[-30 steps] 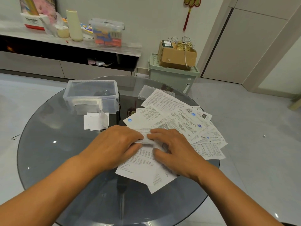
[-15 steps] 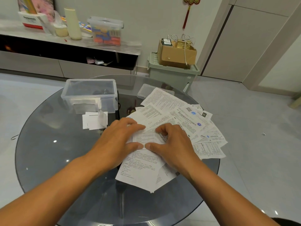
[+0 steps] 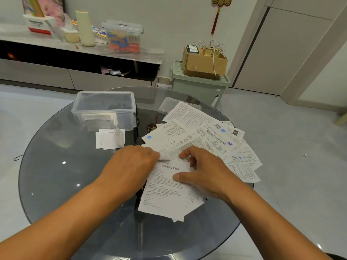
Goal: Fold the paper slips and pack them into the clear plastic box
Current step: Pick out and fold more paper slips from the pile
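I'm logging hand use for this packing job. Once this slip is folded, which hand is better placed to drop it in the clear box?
Probably the left hand: the clear plastic box stands on its side of the table, while the right hand would have to cross over the slip.

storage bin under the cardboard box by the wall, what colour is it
Pale green storage bin, seen in the head view, the only view.

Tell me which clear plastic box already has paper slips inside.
The lidless clear box on the glass table; the lidded one on the shelf holds colourful items.
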A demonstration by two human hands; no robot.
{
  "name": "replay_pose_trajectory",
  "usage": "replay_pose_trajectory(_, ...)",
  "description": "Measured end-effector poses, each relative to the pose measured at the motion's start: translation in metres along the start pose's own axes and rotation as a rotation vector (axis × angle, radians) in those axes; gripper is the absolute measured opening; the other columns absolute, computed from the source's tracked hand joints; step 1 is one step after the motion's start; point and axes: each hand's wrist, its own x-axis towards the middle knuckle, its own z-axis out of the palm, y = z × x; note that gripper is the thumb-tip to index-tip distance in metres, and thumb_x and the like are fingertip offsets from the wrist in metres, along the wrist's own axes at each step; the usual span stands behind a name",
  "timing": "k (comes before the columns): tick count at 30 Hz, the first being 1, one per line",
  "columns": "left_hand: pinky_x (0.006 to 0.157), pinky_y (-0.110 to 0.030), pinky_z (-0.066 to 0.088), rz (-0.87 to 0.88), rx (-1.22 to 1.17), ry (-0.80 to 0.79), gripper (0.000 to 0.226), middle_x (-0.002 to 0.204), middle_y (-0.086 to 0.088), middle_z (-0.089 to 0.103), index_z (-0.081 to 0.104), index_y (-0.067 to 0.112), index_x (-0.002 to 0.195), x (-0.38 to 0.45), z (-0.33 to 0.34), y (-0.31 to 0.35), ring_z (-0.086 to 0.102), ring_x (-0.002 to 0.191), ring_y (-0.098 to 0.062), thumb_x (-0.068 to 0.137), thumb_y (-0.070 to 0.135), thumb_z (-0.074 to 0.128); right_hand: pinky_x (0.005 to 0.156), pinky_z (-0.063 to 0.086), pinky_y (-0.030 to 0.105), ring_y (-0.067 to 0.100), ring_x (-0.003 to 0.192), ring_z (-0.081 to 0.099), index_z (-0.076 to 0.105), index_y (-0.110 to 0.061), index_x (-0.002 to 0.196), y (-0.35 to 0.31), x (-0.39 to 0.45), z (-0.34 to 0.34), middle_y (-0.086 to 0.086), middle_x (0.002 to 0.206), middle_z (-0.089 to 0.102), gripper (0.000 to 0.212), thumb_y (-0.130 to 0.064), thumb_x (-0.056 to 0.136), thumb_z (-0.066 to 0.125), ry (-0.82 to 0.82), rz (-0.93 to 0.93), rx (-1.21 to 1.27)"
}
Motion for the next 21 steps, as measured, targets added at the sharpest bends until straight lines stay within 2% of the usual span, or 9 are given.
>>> replay_pose_trajectory(2, 0.047, -0.026, 0.021, -0.181, 0.021, -0.03, 0.022, 0.07, 0.0, 0.06, 0.063, 0.017, 0.077, -0.004, -0.006, -0.005, 0.043, 0.057, -0.017, 0.071, 0.012, 0.083, 0.085, 0.051, 0.033, 0.008, 0.088, 0.06, 0.057, -0.041, 0.116, 0.002, -0.001, -0.001, -0.014, 0.094, 0.06, 0.046, -0.046, 0.079, 0.083, -0.004, 0.014, 0.073)
replay_pose_trajectory(4, 0.047, -0.028, 0.017, -0.32, 0.117, -0.032, 0.021, 0.069, -0.004, 0.055, 0.064, 0.012, 0.071, -0.007, -0.006, -0.016, 0.04, 0.061, -0.02, 0.068, -0.003, 0.078, 0.075, 0.049, 0.028, 0.005, 0.077, 0.059, 0.062, -0.039, 0.11, 0.006, -0.001, 0.002, -0.013, 0.085, 0.06, 0.035, -0.036, 0.082, 0.082, 0.031, -0.009, 0.178)
replay_pose_trajectory(7, 0.049, -0.027, 0.016, -0.327, 0.177, -0.046, 0.034, 0.066, -0.008, 0.046, 0.058, 0.007, 0.06, -0.012, -0.015, -0.026, 0.039, 0.061, -0.026, 0.045, -0.019, 0.073, 0.07, 0.047, 0.026, 0.004, 0.073, 0.055, 0.064, -0.039, 0.107, 0.008, -0.001, 0.008, -0.011, 0.083, 0.059, 0.026, -0.029, 0.087, 0.078, 0.11, -0.055, 0.257)
replay_pose_trajectory(10, 0.066, -0.03, 0.027, -0.303, 0.245, -0.198, 0.021, 0.09, -0.001, 0.036, 0.059, 0.018, 0.095, -0.017, -0.016, -0.027, 0.03, 0.082, -0.02, 0.081, 0.002, 0.058, 0.075, 0.053, 0.031, 0.007, 0.08, 0.059, 0.061, -0.041, 0.111, 0.007, -0.001, 0.008, -0.01, 0.09, 0.059, 0.026, -0.028, 0.093, 0.073, 0.173, -0.081, 0.291)
replay_pose_trajectory(12, 0.07, -0.03, 0.025, -0.349, 0.284, -0.28, 0.014, 0.093, 0.002, 0.035, 0.056, 0.022, 0.101, -0.022, -0.018, -0.024, 0.029, 0.084, -0.019, 0.09, 0.015, 0.052, 0.074, 0.054, 0.03, 0.008, 0.082, 0.064, 0.057, -0.044, 0.117, 0.007, -0.002, 0.005, -0.01, 0.091, 0.063, 0.026, -0.028, 0.098, 0.066, 0.165, -0.103, 0.299)
replay_pose_trajectory(13, 0.068, -0.032, 0.025, -0.348, 0.275, -0.258, 0.01, 0.089, 0.002, 0.041, 0.059, 0.02, 0.095, -0.023, -0.021, -0.024, 0.031, 0.08, -0.019, 0.086, 0.019, 0.06, 0.073, 0.054, 0.029, 0.008, 0.083, 0.066, 0.055, -0.045, 0.121, 0.007, -0.003, 0.002, -0.01, 0.091, 0.066, 0.029, -0.026, 0.101, 0.061, 0.136, -0.119, 0.292)
replay_pose_trajectory(15, 0.061, -0.037, 0.03, -0.348, 0.205, -0.055, 0.022, 0.082, -0.005, 0.054, 0.065, 0.012, 0.088, -0.026, -0.017, -0.032, 0.042, 0.073, -0.024, 0.069, 0.015, 0.075, 0.078, 0.056, 0.028, 0.007, 0.089, 0.068, 0.048, -0.049, 0.132, 0.007, -0.005, -0.005, -0.013, 0.099, 0.071, 0.044, -0.017, 0.102, 0.052, 0.037, -0.146, 0.262)
replay_pose_trajectory(18, 0.075, -0.046, 0.05, -0.222, -0.012, 0.055, 0.057, 0.111, -0.008, 0.064, 0.064, 0.013, 0.129, -0.02, -0.022, -0.026, 0.056, 0.097, -0.031, 0.073, 0.01, 0.077, 0.084, 0.056, 0.025, 0.003, 0.098, 0.066, 0.04, -0.054, 0.141, 0.01, -0.006, -0.016, -0.018, 0.111, 0.069, 0.065, -0.007, 0.098, 0.051, -0.088, -0.169, 0.215)
replay_pose_trajectory(21, 0.099, -0.031, 0.045, -0.05, -0.313, -0.001, 0.058, 0.138, 0.016, 0.049, 0.047, 0.034, 0.148, -0.016, -0.028, -0.015, 0.041, 0.122, -0.01, 0.093, 0.026, 0.064, 0.083, 0.052, 0.022, 0.001, 0.091, 0.059, 0.041, -0.056, 0.142, 0.012, -0.007, -0.017, -0.015, 0.107, 0.062, 0.074, -0.007, 0.092, 0.064, -0.116, -0.185, 0.184)
